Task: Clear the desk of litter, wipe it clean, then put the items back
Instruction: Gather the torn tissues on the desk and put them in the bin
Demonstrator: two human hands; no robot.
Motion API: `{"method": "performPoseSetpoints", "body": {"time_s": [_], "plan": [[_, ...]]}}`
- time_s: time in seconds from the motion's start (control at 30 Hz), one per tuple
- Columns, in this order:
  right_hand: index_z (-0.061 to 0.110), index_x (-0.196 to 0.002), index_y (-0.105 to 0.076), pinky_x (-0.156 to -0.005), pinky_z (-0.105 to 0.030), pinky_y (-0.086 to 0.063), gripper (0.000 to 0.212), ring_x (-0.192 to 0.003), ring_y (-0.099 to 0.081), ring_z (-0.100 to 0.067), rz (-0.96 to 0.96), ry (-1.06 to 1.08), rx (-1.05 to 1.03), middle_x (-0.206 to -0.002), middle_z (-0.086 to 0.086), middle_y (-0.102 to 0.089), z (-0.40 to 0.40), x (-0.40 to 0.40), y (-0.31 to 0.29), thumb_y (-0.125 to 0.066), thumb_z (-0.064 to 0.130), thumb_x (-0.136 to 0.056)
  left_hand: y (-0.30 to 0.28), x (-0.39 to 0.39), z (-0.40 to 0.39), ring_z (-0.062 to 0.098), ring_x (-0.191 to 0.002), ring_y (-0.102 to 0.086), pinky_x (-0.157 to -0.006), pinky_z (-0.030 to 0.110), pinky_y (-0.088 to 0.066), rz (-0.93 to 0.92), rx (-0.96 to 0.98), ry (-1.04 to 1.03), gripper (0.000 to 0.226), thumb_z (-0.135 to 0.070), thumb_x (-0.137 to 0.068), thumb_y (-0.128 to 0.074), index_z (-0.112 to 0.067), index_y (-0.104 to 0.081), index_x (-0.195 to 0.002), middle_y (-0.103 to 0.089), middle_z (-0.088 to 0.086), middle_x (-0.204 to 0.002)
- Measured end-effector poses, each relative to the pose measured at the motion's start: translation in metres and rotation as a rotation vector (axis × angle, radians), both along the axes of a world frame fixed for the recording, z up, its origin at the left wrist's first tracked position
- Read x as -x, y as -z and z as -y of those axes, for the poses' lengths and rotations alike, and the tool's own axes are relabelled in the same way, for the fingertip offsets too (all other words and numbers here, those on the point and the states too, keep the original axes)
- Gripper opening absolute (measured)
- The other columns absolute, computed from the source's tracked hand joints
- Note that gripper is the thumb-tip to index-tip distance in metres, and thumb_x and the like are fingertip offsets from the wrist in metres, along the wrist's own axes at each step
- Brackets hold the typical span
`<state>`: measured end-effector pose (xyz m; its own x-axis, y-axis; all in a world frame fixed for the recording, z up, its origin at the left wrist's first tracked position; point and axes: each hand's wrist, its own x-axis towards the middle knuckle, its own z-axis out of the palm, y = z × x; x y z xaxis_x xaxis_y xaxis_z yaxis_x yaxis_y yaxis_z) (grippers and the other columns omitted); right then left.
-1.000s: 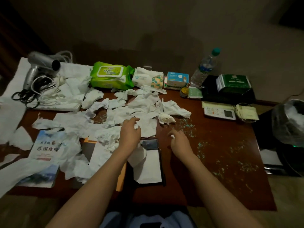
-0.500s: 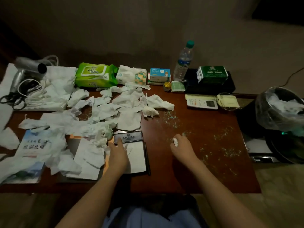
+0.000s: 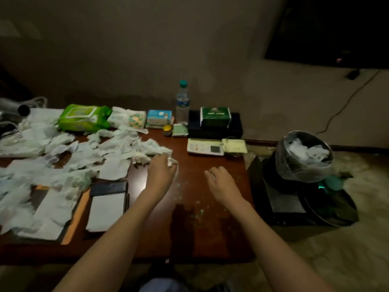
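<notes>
A crumpled tissue (image 3: 172,161) is gripped in the curled fingers of the left hand (image 3: 161,169) near the desk's (image 3: 189,228) centre. The right hand (image 3: 219,182) is held loosely curled, with a small white scrap seen at its fingers. Torn tissues (image 3: 88,157) are spread over the left half; a lined bin (image 3: 303,157) stands off the right edge.

The room is dim and the picture soft and grainy. The brightest patch is a glare on the desk (image 3: 210,228) at centre. A dark shadow falls on the wood toward 6 o'clock. Corners at 11 and 1 o'clock sink into black. Wide-angle bending curves the edges; the tissues (image 3: 69,163) at 9 o'clock smear.
</notes>
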<state>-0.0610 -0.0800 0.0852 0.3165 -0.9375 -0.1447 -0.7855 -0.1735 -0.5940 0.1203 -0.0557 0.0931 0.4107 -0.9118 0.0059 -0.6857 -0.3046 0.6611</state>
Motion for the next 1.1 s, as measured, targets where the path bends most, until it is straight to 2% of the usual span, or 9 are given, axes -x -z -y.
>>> {"method": "performPoseSetpoints", "body": {"time_s": [0.1, 0.23, 0.37, 0.53, 0.67, 0.77, 0.83, 0.93, 1.1], "plan": [[0.016, -0.108, -0.058, -0.087, -0.032, -0.045, 0.021, -0.101, -0.054, -0.018, 0.009, 0.067, 0.021, -0.109, 0.000, -0.049, 0.019, 0.038, -0.010, -0.042, 0.027, -0.099, -0.022, 0.050, 0.027, 0.029, -0.088, -0.048, -0.066, 0.022, -0.024, -0.040, 0.078, 0.112, 0.013, 0.004, -0.080, -0.056, -0.007, -0.049, -0.083, -0.046, 0.013, -0.096], [0.016, -0.120, -0.052, -0.087, -0.032, -0.045, 0.024, -0.111, -0.050, -0.017, 0.097, 0.214, -0.031, -0.126, -0.001, -0.049, 0.040, 0.088, -0.014, -0.045, 0.026, -0.098, -0.031, 0.107, 0.071, 0.014, -0.088, -0.041, -0.067, 0.015, -0.026, -0.120, 0.132, 0.227, 0.019, 0.002, -0.086, -0.055, -0.012, -0.046, -0.093, -0.036, 0.000, -0.103], [0.012, -0.105, -0.049, -0.075, -0.030, -0.041, 0.013, -0.094, -0.051, -0.020, 0.114, 0.354, 0.012, -0.106, -0.004, -0.051, 0.053, 0.141, -0.016, -0.047, 0.023, -0.097, -0.029, 0.168, 0.109, 0.021, -0.076, -0.050, -0.056, 0.030, -0.033, -0.201, 0.077, 0.381, 0.015, 0.001, -0.091, -0.048, -0.011, -0.044, -0.099, -0.051, 0.005, -0.087], [0.013, -0.092, -0.048, -0.072, -0.026, -0.034, 0.006, -0.089, -0.048, -0.016, 0.185, 0.510, 0.023, -0.097, -0.002, -0.050, 0.079, 0.210, -0.022, -0.051, 0.016, -0.096, -0.027, 0.242, 0.147, 0.022, -0.075, -0.046, -0.056, 0.029, -0.029, -0.194, 0.023, 0.514, 0.008, 0.001, -0.089, -0.046, -0.006, -0.046, -0.087, -0.047, 0.004, -0.080], [0.016, -0.087, -0.049, -0.067, -0.021, -0.029, 0.008, -0.087, -0.047, -0.013, 0.208, 0.571, 0.040, -0.092, 0.000, -0.050, 0.117, 0.269, -0.011, -0.052, 0.014, -0.094, -0.016, 0.304, 0.190, 0.016, -0.083, -0.046, -0.066, 0.028, -0.035, -0.190, -0.013, 0.543, 0.013, -0.024, -0.093, -0.051, -0.011, -0.050, -0.090, -0.049, 0.003, -0.091], [0.013, -0.087, -0.051, -0.063, -0.019, -0.030, 0.007, -0.086, -0.050, -0.015, 0.257, 0.585, 0.002, -0.091, -0.003, -0.054, 0.156, 0.314, 0.004, -0.053, 0.010, -0.093, 0.000, 0.345, 0.226, 0.022, -0.103, -0.051, -0.089, 0.038, -0.044, -0.189, -0.051, 0.531, 0.052, -0.052, -0.092, -0.041, -0.006, -0.057, -0.111, -0.055, 0.008, -0.112], [0.011, -0.086, -0.051, -0.061, -0.016, -0.031, 0.007, -0.086, -0.050, -0.016, 0.285, 0.554, -0.020, -0.090, -0.003, -0.054, 0.186, 0.344, 0.014, -0.053, 0.008, -0.092, 0.011, 0.372, 0.250, 0.026, -0.105, -0.051, -0.089, 0.035, -0.040, -0.197, -0.066, 0.526, 0.045, -0.039, -0.098, -0.035, -0.002, -0.057, -0.107, -0.056, 0.014, -0.112], [0.013, -0.087, -0.051, -0.066, -0.019, -0.032, 0.008, -0.087, -0.049, -0.015, 0.296, 0.527, -0.056, -0.089, -0.001, -0.052, 0.224, 0.385, 0.025, -0.053, 0.007, -0.093, 0.027, 0.413, 0.281, 0.021, -0.092, -0.045, -0.071, 0.022, -0.026, -0.203, -0.120, 0.504, 0.018, -0.013, -0.099, -0.035, -0.005, -0.050, -0.092, -0.052, 0.016, -0.105], [0.018, -0.100, -0.049, -0.069, -0.023, -0.036, 0.009, -0.089, -0.053, -0.016, 0.284, 0.535, -0.127, -0.096, 0.001, -0.052, 0.270, 0.439, 0.047, -0.054, 0.014, -0.094, 0.050, 0.470, 0.326, 0.023, -0.104, -0.047, -0.087, 0.028, -0.038, -0.241, -0.223, 0.484, 0.025, -0.004, -0.095, -0.040, -0.010, -0.052, -0.115, -0.041, 0.011, -0.124]]}}
